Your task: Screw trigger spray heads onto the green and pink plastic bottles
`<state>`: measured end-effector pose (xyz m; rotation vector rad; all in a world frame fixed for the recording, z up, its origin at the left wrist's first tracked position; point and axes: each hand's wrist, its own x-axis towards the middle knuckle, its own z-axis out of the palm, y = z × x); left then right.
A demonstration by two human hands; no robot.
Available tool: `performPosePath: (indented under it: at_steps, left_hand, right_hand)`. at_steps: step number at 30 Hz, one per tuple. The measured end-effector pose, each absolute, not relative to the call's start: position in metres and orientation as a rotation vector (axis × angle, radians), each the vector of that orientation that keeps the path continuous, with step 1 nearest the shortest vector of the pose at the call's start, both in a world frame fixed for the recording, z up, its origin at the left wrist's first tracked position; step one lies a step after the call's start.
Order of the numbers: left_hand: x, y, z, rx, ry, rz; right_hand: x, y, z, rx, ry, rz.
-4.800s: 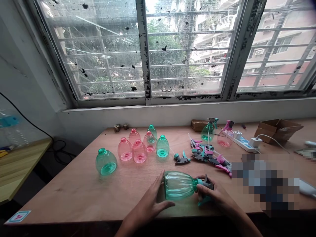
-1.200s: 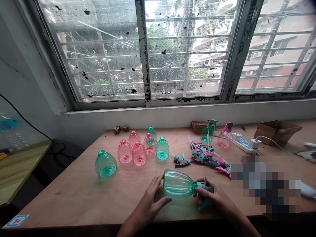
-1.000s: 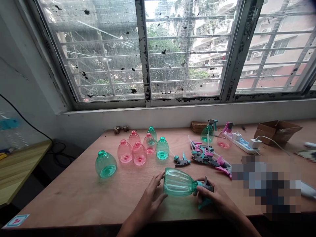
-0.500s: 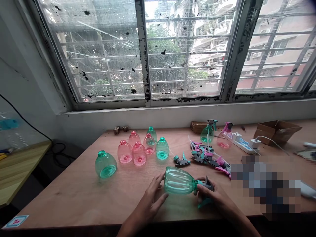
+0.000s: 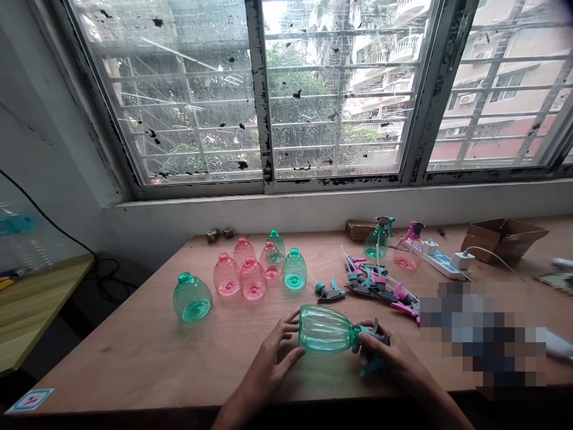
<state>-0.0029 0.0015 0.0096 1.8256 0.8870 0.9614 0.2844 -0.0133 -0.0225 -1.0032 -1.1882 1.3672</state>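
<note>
Closing in since about a second ago, the thumb of the left hand (image 5: 271, 356) is now meeting the lower edge of the green bottle's (image 5: 326, 328) base, where it was hanging apart from it; the bottle itself is barely shifting. From where I'm standing, that hand is curving its fingers and thumb around the base and seems to be gripping it, though how firmly I can't tell. The right hand (image 5: 388, 349) is holding the grey-and-teal spray head (image 5: 378, 332) at the bottle's neck. Between the hands, near the front edge of the table (image 5: 147, 352), the bottle is lying sideways, neck pointing right; I can't tell whether it is touching the wood.

Judging by the pose, the person is working on the joint between head and neck, probably turning one against the other. Any further turn would be calling for a steady right hand and a fresh twist from the left, keeping both parts in line. Behind, loose spray heads (image 5: 367, 283) are lying in a heap, and headless pink bottles (image 5: 253, 279) are standing to the left.
</note>
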Motion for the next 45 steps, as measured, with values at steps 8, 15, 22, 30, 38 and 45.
performPosePath:
  at_steps: [8,15,22,30,38,45]
  left_hand:
    - [-0.0027,0.0008,0.0107,1.831,0.9,0.963]
    - [-0.0016,0.0022,0.0078,1.814,0.9,0.973]
    - [-0.0023,0.0021,0.0104,1.811,0.9,0.98]
    - [-0.0011,0.0024,0.0105,1.769,0.896,1.017]
    - [-0.0034,0.0014,0.0122,1.8,0.968,1.018]
    - [-0.0028,0.0025,0.0138,1.862,0.959,1.03]
  right_hand:
    - [0.284,-0.0142,-0.0214,-1.018,-1.165,1.355]
    - [0.2843,-0.0129,-0.0215,-1.012,-1.176,1.373]
    - [0.2849,-0.0154,-0.0206,-0.992,-1.214,1.381]
    - [0.2872,-0.0134,-0.0248,-0.991,-1.209,1.393]
    - [0.2857,-0.0149,-0.0196,-1.007,-1.235,1.39]
    - [0.285,-0.016,-0.0194,-1.032,-1.272,1.387]
